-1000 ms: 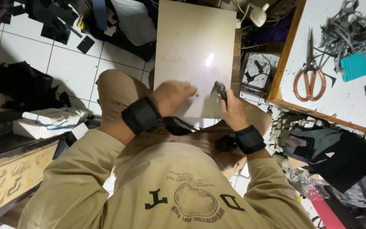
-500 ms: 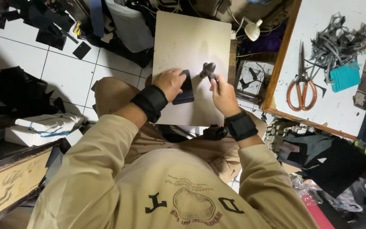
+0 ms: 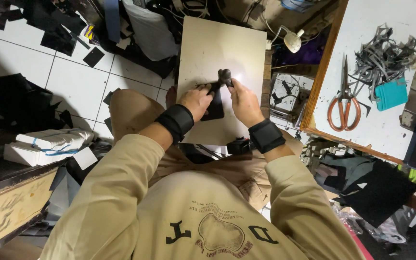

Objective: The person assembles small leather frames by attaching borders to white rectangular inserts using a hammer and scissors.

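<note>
The left hand [image 3: 197, 100] was closed on a black piece of material [image 3: 215, 103], with its fingers gripping the top edge of this piece. The piece lay flat under the left hand, on a pale board [image 3: 220, 53] that rested over the person's knees. The right hand [image 3: 244, 101] was just beside the left hand and it was closed around a small dark tool [image 3: 225, 77], whose head stood above the fingers and touched the top of the black piece. Both wrists carried black bands. Far to the right of the right hand stood a white desk [image 3: 362, 130] with orange-handled scissors [image 3: 344, 103], grey strips [image 3: 383, 53] and a teal pouch [image 3: 390, 94].
</note>
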